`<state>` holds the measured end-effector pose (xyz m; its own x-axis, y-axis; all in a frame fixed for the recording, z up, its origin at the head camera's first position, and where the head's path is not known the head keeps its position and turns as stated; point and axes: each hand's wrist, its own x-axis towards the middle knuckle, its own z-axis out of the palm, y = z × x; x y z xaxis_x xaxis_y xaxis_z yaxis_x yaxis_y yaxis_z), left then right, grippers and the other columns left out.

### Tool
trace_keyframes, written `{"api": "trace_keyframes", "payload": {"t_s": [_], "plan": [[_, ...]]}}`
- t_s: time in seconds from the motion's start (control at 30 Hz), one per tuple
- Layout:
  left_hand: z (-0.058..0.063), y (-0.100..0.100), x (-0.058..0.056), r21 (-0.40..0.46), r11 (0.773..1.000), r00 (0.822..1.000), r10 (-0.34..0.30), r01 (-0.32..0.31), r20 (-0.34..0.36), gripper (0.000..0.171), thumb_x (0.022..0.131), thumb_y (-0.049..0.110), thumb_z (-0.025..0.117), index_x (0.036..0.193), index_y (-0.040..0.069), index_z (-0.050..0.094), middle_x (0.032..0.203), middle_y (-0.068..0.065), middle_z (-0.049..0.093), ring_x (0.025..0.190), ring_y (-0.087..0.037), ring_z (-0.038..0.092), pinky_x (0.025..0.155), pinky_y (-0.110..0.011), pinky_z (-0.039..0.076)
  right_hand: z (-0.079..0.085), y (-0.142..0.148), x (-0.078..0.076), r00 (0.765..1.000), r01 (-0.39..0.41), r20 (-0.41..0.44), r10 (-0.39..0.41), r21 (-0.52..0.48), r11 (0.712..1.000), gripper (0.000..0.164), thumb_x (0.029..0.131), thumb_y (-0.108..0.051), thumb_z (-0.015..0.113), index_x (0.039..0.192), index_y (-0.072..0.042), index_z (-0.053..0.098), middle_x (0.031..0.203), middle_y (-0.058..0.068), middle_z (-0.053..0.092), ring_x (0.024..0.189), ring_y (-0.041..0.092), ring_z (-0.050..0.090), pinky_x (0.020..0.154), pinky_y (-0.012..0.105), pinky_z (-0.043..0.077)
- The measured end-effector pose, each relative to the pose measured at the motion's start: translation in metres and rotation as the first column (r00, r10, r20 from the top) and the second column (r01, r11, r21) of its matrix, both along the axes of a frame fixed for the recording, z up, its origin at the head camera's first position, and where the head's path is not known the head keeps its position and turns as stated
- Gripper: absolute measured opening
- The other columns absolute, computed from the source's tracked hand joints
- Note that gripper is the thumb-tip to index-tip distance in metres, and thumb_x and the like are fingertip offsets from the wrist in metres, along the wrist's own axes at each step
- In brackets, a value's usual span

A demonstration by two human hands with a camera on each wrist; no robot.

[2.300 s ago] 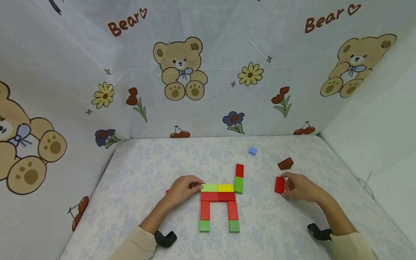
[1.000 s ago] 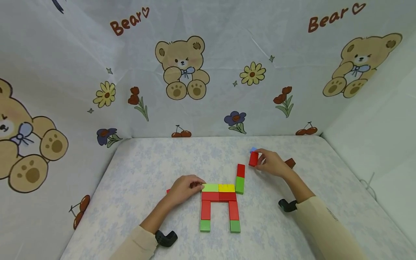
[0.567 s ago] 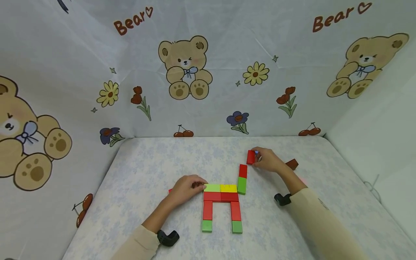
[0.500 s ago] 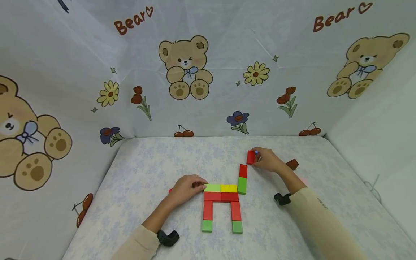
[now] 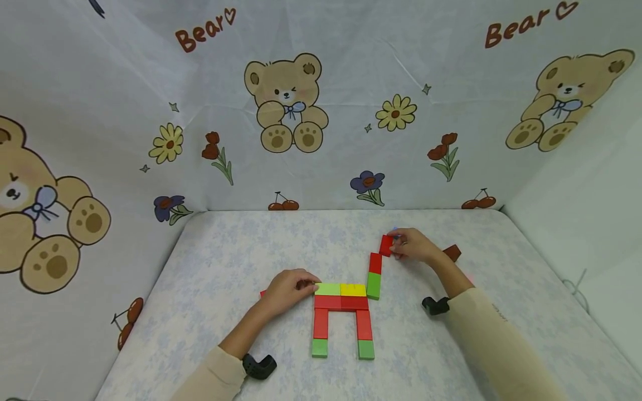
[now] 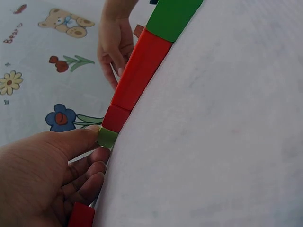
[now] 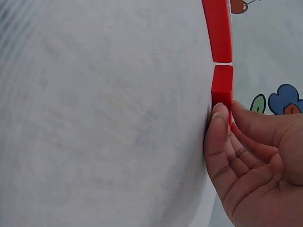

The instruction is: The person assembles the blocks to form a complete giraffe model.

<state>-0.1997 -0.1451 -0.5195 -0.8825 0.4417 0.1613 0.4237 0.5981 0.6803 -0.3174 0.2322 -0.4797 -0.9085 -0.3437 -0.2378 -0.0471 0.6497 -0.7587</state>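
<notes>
My right hand (image 5: 417, 246) pinches a red block (image 5: 385, 245) between thumb and fingers. The block leans at a slant just above an upright column, a red block (image 5: 375, 263) over a green block (image 5: 373, 285). A narrow gap parts the held block (image 7: 222, 82) from another red one in the right wrist view. My left hand (image 5: 288, 291) pinches the left end of a light green block (image 5: 327, 289). Beside that sits a yellow block (image 5: 353, 289), above a red row (image 5: 327, 302). Two red legs (image 5: 321, 324) with green feet (image 5: 319, 348) extend below.
A blue block (image 5: 395, 229) shows partly behind my right hand. To its right lies a brown block (image 5: 452, 253), partly covered by the wrist. A red block (image 5: 263, 293) peeks out left of my left hand. A bear-printed cloth (image 5: 341, 156) hangs behind the table.
My right hand has carried the red block leftward from the table's right side to the column's top. Lately the block has tilted and come closer to the column. The left hand stays put.
</notes>
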Motion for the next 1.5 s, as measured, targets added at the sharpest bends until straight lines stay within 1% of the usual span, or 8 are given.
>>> {"api": "trace_keyframes", "payload": {"t_s": [0.1, 0.27, 0.43, 0.63, 0.97, 1.33, 1.5], "plan": [[0.0, 0.0, 0.0, 0.006, 1.0, 1.0, 0.0, 0.0, 0.004, 0.015, 0.098, 0.027, 0.071, 0.11, 0.022, 0.078, 0.085, 0.016, 0.063, 0.071, -0.003, 0.055, 0.066, -0.025, 0.048, -0.003, 0.0, 0.0, 0.999, 0.044, 0.01, -0.044, -0.053, 0.998, 0.046, 0.099, -0.003, 0.064, 0.141, 0.007, 0.05, 0.087, 0.013, 0.065, 0.071, 0.018, 0.066, 0.07, 0.03, 0.059], [-0.001, 0.0, 0.0, -0.005, 1.0, 1.0, 0.016, -0.016, 0.017, 0.015, 0.097, 0.029, 0.072, 0.11, 0.023, 0.078, 0.083, 0.018, 0.062, 0.072, -0.004, 0.055, 0.067, -0.025, 0.049, -0.005, -0.003, -0.001, 0.997, 0.075, 0.024, -0.073, -0.106, 0.992, 0.044, 0.099, -0.001, 0.063, 0.14, 0.009, 0.051, 0.086, 0.014, 0.066, 0.068, 0.017, 0.066, 0.069, 0.03, 0.06], [-0.002, 0.0, 0.0, -0.007, 1.0, 1.0, 0.016, -0.016, 0.002, 0.015, 0.097, 0.028, 0.072, 0.109, 0.023, 0.078, 0.084, 0.018, 0.062, 0.072, -0.003, 0.055, 0.067, -0.025, 0.049, -0.004, -0.009, -0.002, 0.998, 0.07, 0.017, -0.068, -0.098, 0.993, 0.043, 0.099, -0.001, 0.063, 0.139, 0.009, 0.051, 0.087, 0.016, 0.066, 0.069, 0.018, 0.066, 0.07, 0.031, 0.06], [-0.001, 0.0, 0.0, -0.002, 1.0, 1.0, 0.008, -0.008, -0.001, 0.015, 0.097, 0.028, 0.072, 0.109, 0.023, 0.078, 0.084, 0.018, 0.062, 0.072, -0.003, 0.055, 0.068, -0.025, 0.049, -0.001, -0.015, -0.004, 0.995, 0.089, 0.049, -0.086, -0.073, 0.993, 0.045, 0.099, -0.003, 0.064, 0.141, 0.006, 0.052, 0.089, 0.016, 0.066, 0.07, 0.02, 0.066, 0.072, 0.031, 0.06], [0.0, 0.001, 0.001, 0.019, 1.0, 1.0, 0.005, -0.005, -0.009, 0.014, 0.097, 0.026, 0.072, 0.108, 0.022, 0.078, 0.085, 0.017, 0.063, 0.072, -0.003, 0.055, 0.067, -0.026, 0.048, 0.0, -0.017, -0.005, 0.994, 0.085, 0.077, -0.078, -0.093, 0.992, 0.045, 0.099, -0.004, 0.063, 0.142, 0.005, 0.052, 0.091, 0.018, 0.066, 0.072, 0.022, 0.066, 0.073, 0.032, 0.06], [0.001, 0.0, 0.0, 0.017, 1.0, 1.0, 0.01, -0.01, -0.003, 0.015, 0.096, 0.027, 0.073, 0.109, 0.023, 0.078, 0.086, 0.017, 0.064, 0.072, -0.003, 0.056, 0.068, -0.025, 0.049, -0.001, -0.021, -0.003, 0.994, 0.09, 0.067, -0.085, -0.086, 0.992, 0.045, 0.1, -0.005, 0.064, 0.143, 0.003, 0.053, 0.096, 0.017, 0.065, 0.072, 0.02, 0.065, 0.072, 0.028, 0.059], [0.002, 0.0, 0.001, 0.013, 1.0, 1.0, 0.008, -0.008, 0.0, 0.015, 0.097, 0.026, 0.072, 0.11, 0.022, 0.078, 0.085, 0.017, 0.064, 0.073, -0.003, 0.055, 0.068, -0.026, 0.049, -0.002, -0.022, -0.003, 0.995, 0.086, 0.066, -0.081, -0.076, 0.993, 0.045, 0.1, -0.007, 0.064, 0.143, 0.002, 0.054, 0.095, 0.016, 0.065, 0.073, 0.02, 0.064, 0.072, 0.029, 0.059]]}}
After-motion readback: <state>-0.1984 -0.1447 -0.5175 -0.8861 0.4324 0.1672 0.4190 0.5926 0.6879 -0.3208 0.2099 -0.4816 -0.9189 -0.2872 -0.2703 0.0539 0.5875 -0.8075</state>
